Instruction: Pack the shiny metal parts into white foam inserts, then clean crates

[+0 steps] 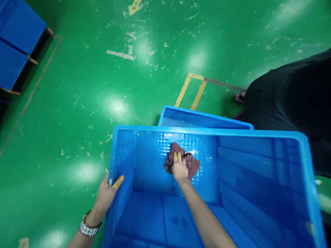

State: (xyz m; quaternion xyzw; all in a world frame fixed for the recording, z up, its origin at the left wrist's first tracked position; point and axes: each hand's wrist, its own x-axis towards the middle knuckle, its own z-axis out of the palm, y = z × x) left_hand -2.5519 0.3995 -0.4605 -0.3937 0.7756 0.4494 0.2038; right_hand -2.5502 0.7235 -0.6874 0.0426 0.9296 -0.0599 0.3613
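A large blue plastic crate (307, 162) fills the lower right of the head view, tipped toward me with its inside showing. My right hand (179, 168) reaches deep inside it and presses a crumpled brown rag (192, 162) against the far wall; yellow finger cots cover two fingertips. My left hand (107, 194) grips the crate's left rim, thumb in a yellow cot hooked over the edge, a beaded bracelet on the wrist.
A second blue crate (201, 119) stands just behind the first. A person in black clothing (289, 93) is at the right. Blue crates (18, 34) sit at the top left on the green floor, which has yellow tape marks (191, 91).
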